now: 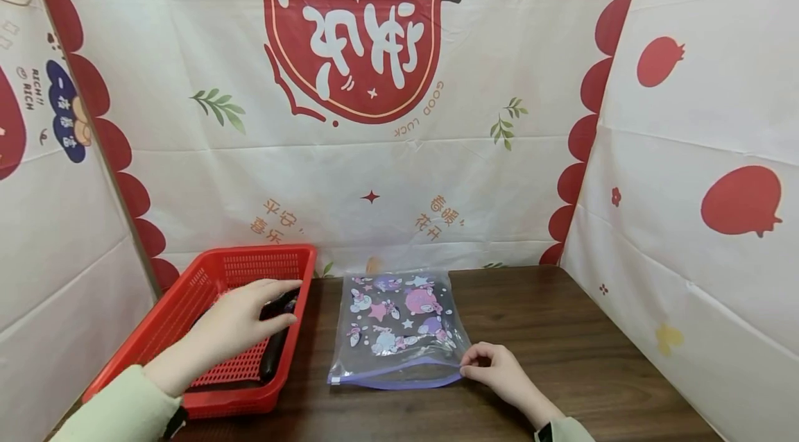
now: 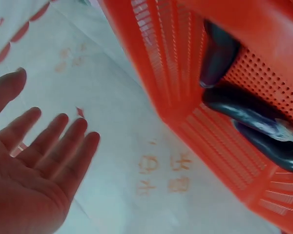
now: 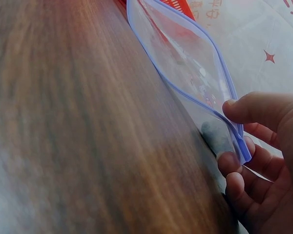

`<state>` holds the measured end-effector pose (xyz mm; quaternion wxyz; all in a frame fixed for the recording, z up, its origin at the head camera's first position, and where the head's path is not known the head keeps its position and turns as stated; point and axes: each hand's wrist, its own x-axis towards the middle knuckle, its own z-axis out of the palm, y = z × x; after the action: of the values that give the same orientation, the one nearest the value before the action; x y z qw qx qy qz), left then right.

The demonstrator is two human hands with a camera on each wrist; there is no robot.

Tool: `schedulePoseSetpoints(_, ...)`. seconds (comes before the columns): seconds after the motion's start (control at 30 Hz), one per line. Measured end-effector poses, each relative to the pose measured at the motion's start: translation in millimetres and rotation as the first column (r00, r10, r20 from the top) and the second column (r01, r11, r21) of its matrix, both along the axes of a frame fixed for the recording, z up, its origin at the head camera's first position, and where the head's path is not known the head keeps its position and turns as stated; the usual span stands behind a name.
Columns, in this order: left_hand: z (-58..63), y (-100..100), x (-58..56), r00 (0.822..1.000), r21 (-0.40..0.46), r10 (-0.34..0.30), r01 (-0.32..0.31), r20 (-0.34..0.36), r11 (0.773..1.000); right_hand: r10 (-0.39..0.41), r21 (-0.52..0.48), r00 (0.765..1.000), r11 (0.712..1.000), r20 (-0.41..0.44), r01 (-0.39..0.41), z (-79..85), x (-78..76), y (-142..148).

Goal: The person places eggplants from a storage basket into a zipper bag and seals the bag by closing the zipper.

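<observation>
Left hand point(image 1: 246, 307) spread, empty, above basket point(image 1: 237, 400) of eggplants point(image 2: 251, 113), worktop's point(image 1: 530, 317) left edge. Right hand point(image 1: 499, 372) pinches corner of bag point(image 1: 399, 324) lying by far edge; mouth could sag closed, held at one end only.

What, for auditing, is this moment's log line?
left hand: empty, over basket | right hand: pinches bag | bag: open | eggplants: in basket

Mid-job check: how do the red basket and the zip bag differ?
The red basket is perforated with standing walls; the zip bag is clear, printed, purple-edged and lies limp. The basket holds eggplants; the bag shows none. The right hand pinches the bag's edge; the left hand does not grip the basket. Both are open and rest on the table.
</observation>
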<state>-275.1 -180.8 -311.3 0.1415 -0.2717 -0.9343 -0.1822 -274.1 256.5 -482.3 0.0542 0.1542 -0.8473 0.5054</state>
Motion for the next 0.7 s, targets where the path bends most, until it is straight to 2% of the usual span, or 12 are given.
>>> schedulePoseSetpoints(0.1,1.6,-9,-15.6,0.999,0.073,-0.018,0.016,0.030,0.997,-0.008,0.013,1.000,1.000,0.001,0.008,-1.0,-0.6,0)
schedulePoseSetpoints(0.2,2.1,-18,-29.5,0.998,0.098,-0.022,0.016,0.052,0.995,-0.015,0.027,1.000,1.000,-0.002,0.015,-1.8,0.5,-1)
schedulePoseSetpoints(0.57,-4.0,-36,-75.5,0.995,0.000,0.040,-0.040,0.096,0.999,-0.006,0.040,1.000,0.999,-0.006,0.006,-0.4,0.7,1)
schedulePoseSetpoints(0.7,-12.5,-40,-89.7,0.989,-0.038,0.051,-0.046,0.141,0.998,-0.003,0.028,1.000,1.000,-0.006,0.004,1.0,1.7,3)
